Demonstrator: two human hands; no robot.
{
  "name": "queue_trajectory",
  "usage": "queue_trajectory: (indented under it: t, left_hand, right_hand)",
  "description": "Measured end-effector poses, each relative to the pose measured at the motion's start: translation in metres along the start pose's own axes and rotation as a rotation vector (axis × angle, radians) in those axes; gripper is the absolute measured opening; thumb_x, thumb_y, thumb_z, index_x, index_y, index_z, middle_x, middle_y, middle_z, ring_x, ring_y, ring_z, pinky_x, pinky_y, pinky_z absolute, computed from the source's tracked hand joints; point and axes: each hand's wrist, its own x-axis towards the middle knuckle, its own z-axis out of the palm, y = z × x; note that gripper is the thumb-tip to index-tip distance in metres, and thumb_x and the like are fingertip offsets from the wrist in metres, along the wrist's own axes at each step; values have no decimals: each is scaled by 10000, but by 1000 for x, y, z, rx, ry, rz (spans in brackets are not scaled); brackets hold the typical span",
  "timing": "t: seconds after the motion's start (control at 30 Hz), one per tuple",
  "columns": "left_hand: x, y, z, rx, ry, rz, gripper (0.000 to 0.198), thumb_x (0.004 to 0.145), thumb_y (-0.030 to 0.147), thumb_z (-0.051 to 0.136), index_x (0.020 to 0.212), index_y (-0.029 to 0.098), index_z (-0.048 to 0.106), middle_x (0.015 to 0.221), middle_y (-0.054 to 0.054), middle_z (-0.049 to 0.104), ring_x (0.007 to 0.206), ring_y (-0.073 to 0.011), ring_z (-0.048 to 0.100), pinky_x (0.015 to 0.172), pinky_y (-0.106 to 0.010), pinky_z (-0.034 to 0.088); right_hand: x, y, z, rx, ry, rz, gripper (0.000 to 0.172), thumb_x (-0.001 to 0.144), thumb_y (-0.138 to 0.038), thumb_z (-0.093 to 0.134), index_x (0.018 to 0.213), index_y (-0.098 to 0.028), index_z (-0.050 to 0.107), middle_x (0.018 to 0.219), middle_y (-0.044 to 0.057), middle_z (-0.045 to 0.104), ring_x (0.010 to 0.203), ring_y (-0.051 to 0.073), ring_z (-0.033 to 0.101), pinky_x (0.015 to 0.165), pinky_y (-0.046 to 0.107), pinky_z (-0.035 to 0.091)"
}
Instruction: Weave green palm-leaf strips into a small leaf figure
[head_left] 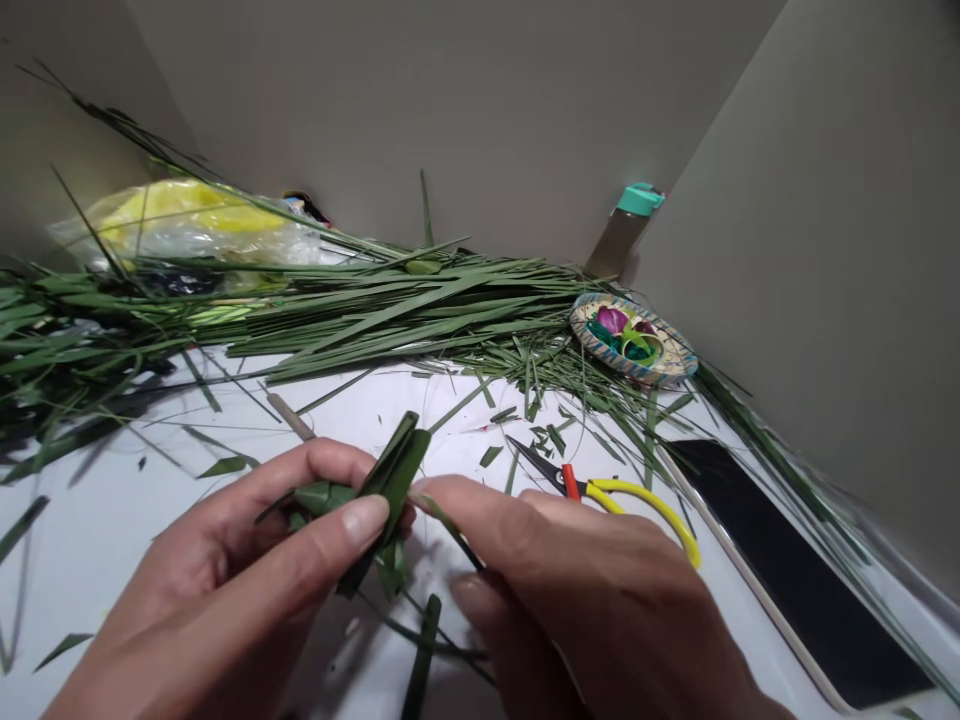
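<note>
Between the thumb and fingers of my left hand point(277, 560) is a folded green leaf piece point(394, 470), its flat strips standing up past the thumb tip. More folded leaf shows behind those fingers. My right hand point(570, 580) is closed close beside it, pinching a thin leaf strip point(457, 530) that runs down between thumb and forefinger. Loose strip ends point(426, 640) hang below both hands. Just beyond the right hand lie scissors point(645, 495) with yellow handles, dark blades and a red band, partly hidden by that hand.
A large heap of long green leaves point(405, 310) stretches across the back. A woven basket point(675, 370) holds purple and green pieces. Behind stands a bottle point(622, 235) with a teal lid. A dark-screened tablet point(795, 570) lies at right, a plastic bag point(202, 220) at back left. Leaf scraps point(491, 456) litter the white table.
</note>
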Motion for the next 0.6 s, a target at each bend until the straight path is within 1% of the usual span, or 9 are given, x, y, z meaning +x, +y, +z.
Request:
queue_trajectory:
  t: [0.07, 0.1, 0.13, 0.2, 0.27, 0.33, 0.4, 0.5, 0.6]
  left_hand:
    - [-2, -1, -2, 46, -5, 24, 451, 579, 457, 911, 989, 306, 798, 618, -17, 708, 706, -329, 765, 487, -357, 615]
    - [-4, -2, -2, 77, -3, 41, 440, 581, 464, 913, 977, 306, 801, 621, -19, 709, 703, -328, 764, 482, -355, 614]
    - [-5, -2, -3, 113, 4, 68, 426, 581, 473, 918, 956, 305, 803, 632, -23, 715, 703, -324, 762, 480, -352, 614]
    - [-7, -3, -3, 201, 47, 143, 398, 568, 511, 941, 881, 311, 800, 666, -28, 739, 697, -301, 757, 500, -331, 621]
    - [-9, -4, -2, 278, 85, 215, 406, 552, 580, 956, 815, 321, 787, 692, -23, 761, 690, -267, 752, 539, -298, 625]
    - [-10, -6, -1, 334, 99, 257, 426, 554, 649, 944, 786, 332, 778, 689, -13, 770, 672, -242, 747, 553, -271, 619]
    - [-10, -8, -2, 379, 80, 289, 414, 593, 673, 918, 797, 342, 777, 671, -8, 771, 639, -244, 748, 536, -276, 615]
    - [-10, -12, -8, 430, 37, 312, 346, 678, 633, 877, 851, 354, 768, 659, -11, 773, 643, -279, 771, 537, -308, 634]
    - [-11, -15, -14, 446, 36, 307, 296, 703, 572, 863, 883, 361, 759, 678, -13, 773, 653, -292, 779, 493, -297, 624]
  right_hand:
    - [1, 1, -1, -28, -39, -30, 191, 1027, -294, 609, 1160, -341, 738, 580, -45, 648, 462, 156, 605, 431, 225, 486]
    - [2, 1, -1, -32, -55, -58, 164, 1032, -269, 591, 1083, -327, 735, 528, -70, 584, 410, 131, 541, 390, 218, 433]
    - [3, 2, -1, -46, -56, -86, 186, 1043, -239, 556, 990, -296, 725, 505, -84, 540, 381, 109, 490, 369, 217, 395]
    - [5, 1, 3, -95, -17, -148, 334, 1068, -174, 477, 795, -236, 659, 494, -93, 504, 371, 75, 448, 374, 204, 376]
    - [4, 1, 9, -133, 82, -154, 444, 1090, -171, 423, 679, -223, 581, 488, -82, 519, 375, 68, 467, 393, 194, 391]
    - [1, 2, 15, -93, 129, -135, 449, 1106, -237, 391, 705, -236, 594, 493, -70, 556, 375, 82, 514, 401, 190, 410]
    - [-3, 3, 20, -29, 146, -117, 456, 1121, -315, 327, 777, -252, 620, 499, -60, 586, 378, 100, 555, 409, 192, 431]
    - [-7, 4, 22, -7, 77, -79, 446, 1141, -342, 328, 811, -253, 613, 511, -65, 623, 389, 98, 593, 434, 175, 455]
    - [-8, 4, 23, -23, 15, -55, 384, 1133, -345, 414, 816, -247, 607, 550, -66, 680, 398, 102, 620, 416, 186, 446]
